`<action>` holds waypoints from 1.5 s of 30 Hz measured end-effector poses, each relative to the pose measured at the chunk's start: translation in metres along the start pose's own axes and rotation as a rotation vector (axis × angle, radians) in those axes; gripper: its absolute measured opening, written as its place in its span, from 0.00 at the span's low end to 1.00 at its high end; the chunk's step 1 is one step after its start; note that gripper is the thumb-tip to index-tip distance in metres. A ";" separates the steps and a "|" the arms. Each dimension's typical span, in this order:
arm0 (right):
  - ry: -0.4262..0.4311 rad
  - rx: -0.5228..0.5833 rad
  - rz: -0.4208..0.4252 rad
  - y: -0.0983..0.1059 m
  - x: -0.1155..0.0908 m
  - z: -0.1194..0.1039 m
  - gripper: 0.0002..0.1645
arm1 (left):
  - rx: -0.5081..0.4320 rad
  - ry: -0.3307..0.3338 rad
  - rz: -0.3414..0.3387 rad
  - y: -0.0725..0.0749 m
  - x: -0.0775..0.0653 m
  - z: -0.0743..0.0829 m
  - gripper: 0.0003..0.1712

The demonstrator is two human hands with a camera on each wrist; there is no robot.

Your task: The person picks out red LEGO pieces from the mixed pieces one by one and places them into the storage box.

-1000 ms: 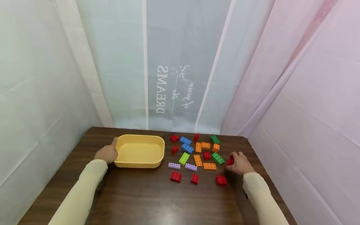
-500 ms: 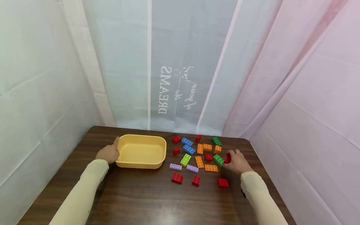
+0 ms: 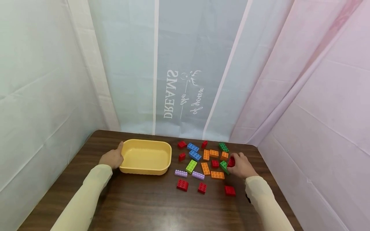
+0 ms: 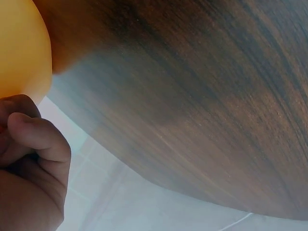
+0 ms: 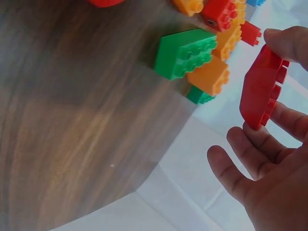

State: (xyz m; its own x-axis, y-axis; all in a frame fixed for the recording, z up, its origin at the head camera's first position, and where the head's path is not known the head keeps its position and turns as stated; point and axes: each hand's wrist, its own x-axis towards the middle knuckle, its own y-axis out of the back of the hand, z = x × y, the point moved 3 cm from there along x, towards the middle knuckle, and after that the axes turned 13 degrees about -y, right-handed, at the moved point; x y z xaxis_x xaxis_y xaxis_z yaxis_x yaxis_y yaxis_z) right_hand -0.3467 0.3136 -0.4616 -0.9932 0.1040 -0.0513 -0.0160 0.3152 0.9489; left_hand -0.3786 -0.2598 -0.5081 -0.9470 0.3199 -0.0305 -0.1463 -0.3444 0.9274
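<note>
My right hand pinches a red toy brick between thumb and fingers. In the right wrist view the brick stands on end with sloped corners, its studs facing the palm and the outer fingers spread below it. A green brick lies just left of this hand, and another red brick lies nearer the person. At the left, my left hand holds the end of a yellow tray, one finger along its rim and others curled. The left wrist view shows those curled fingers against the tray's outer wall.
Loose bricks spread right of the tray: blue, lime, purple, several orange and more red ones. The brown wooden table ends at hanging cloth behind, with pale cloth walls on both sides.
My right hand has moved left with the red brick, from the table's right side to beside the green brick. The left hand keeps its place at the tray; the head view shifts slightly.
</note>
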 end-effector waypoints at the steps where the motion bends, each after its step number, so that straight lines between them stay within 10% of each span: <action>1: 0.006 0.005 0.002 0.001 0.001 -0.002 0.41 | 0.000 0.000 -0.002 0.000 -0.001 0.000 0.40; 45: 0.090 0.011 -0.021 0.011 0.016 -0.067 0.43 | 0.049 -0.024 0.038 -0.005 0.003 0.000 0.40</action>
State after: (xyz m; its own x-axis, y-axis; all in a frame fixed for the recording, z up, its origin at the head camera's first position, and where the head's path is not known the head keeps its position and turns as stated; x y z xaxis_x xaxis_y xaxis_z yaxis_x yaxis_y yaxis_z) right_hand -0.3707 0.2555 -0.4309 -0.9990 0.0128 -0.0422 -0.0357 0.3270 0.9443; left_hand -0.3801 -0.2568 -0.5130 -0.9443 0.3289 0.0135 -0.0957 -0.3135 0.9448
